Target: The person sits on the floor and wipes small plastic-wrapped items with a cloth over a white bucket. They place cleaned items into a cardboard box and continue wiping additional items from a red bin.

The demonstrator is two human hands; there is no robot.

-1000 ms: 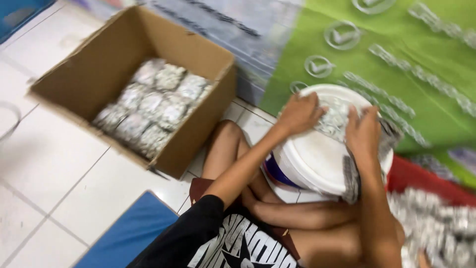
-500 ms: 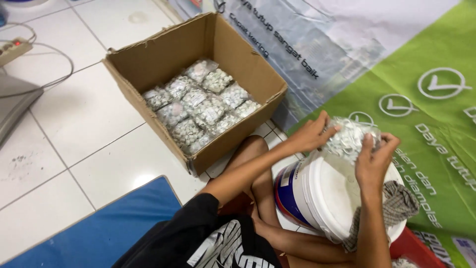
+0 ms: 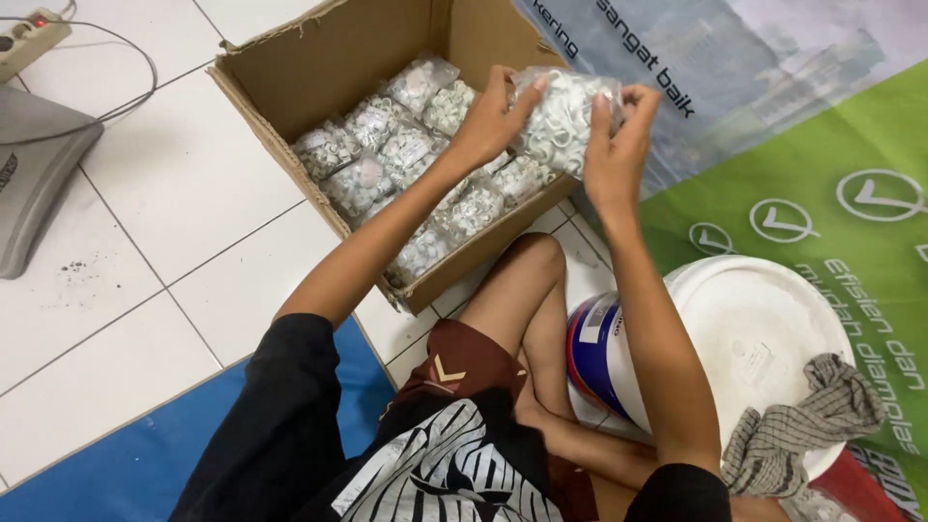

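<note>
Going left to right: upper left of the frame there's one power strip [image 3: 29, 39] with a grey cable looping off it, and below that one flat grey device [image 3: 39, 184] on the white tiled floor [image 3: 184, 184]. A blue mat [image 3: 145, 454] sits in the lower left, under the person's leg.

Upper middle is one open cardboard box [image 3: 280, 87], already pretty full. About ten clear bags of small white parts [image 3: 387, 155] can be counted in there, packed in rows, though some are hidden behind the arms so don't hold anyone to that number.

What changed: a second ago both hands were over at the white bucket on the right with the bag. Now they've swung across, and the bag [image 3: 565, 116] is held up over the right-hand end of the box, in the upper middle of the frame. So it looks like this bag is about to join the others, judging purely from where it hangs.

Left hand [image 3: 488, 121] is pinched on the bag's left edge, right hand [image 3: 614, 145] is clamped on its right side. Both grips are closed on that one bag.

Further right: one white bucket [image 3: 677, 358] with a blue label, lid on, and one checked cloth [image 3: 802, 425] draped over its rim in the lower right. A green and grey printed banner [image 3: 802, 135] covers the floor behind.
</note>
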